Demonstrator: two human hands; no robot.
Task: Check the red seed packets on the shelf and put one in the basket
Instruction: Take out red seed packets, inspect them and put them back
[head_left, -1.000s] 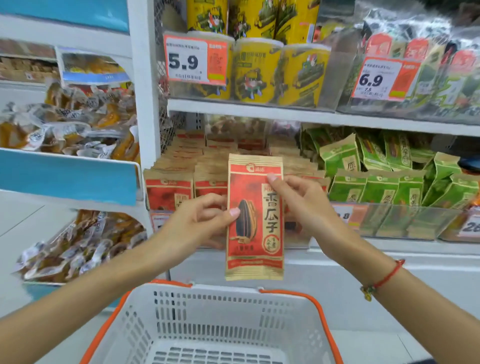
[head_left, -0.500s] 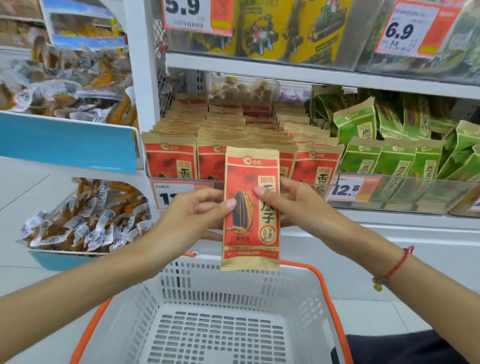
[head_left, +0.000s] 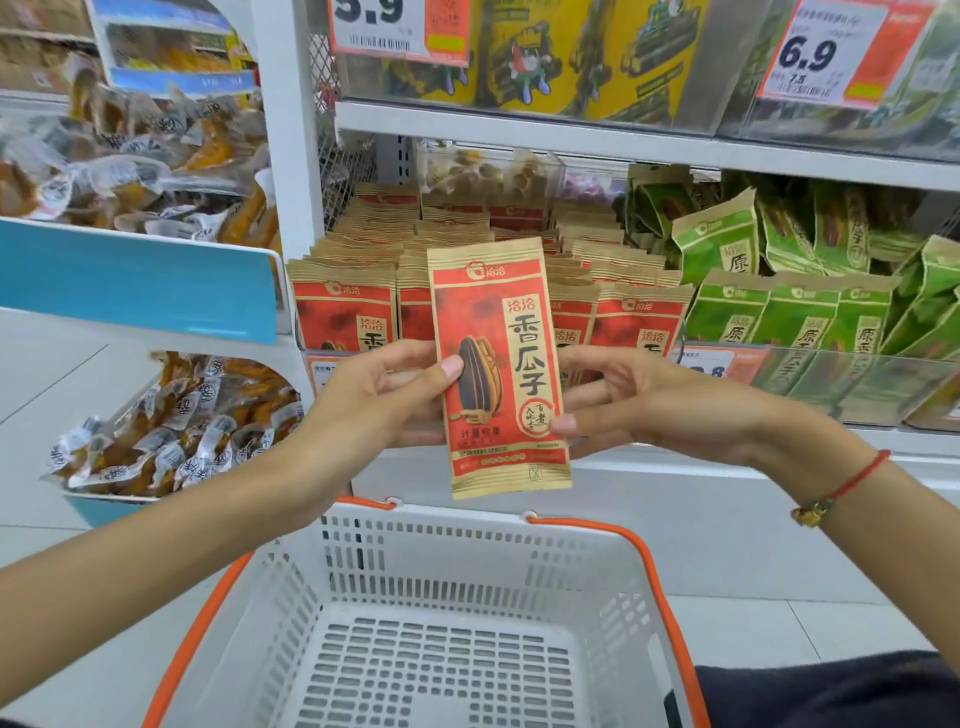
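A red and tan seed packet (head_left: 501, 332) with a sunflower seed picture stands upright between both hands, front facing me. My left hand (head_left: 384, 400) pinches its left edge with the thumb on the front. My right hand (head_left: 649, 400) holds its lower right edge. The packet hangs just above the far rim of the white basket (head_left: 467, 540), which has orange trim and nothing inside. Behind the packet, rows of the same red seed packets (head_left: 343, 306) fill the shelf.
Green seed packets (head_left: 795, 312) stand to the right on the same shelf behind a clear lip. Yellow tubs (head_left: 587, 57) and price tags sit on the shelf above. Bins of wrapped snacks (head_left: 171, 441) are at the left. White floor lies below.
Both hands have brought the packet lower, from shelf height to just above the basket's far rim. My right hand has slid from its upper edge to its lower right edge.
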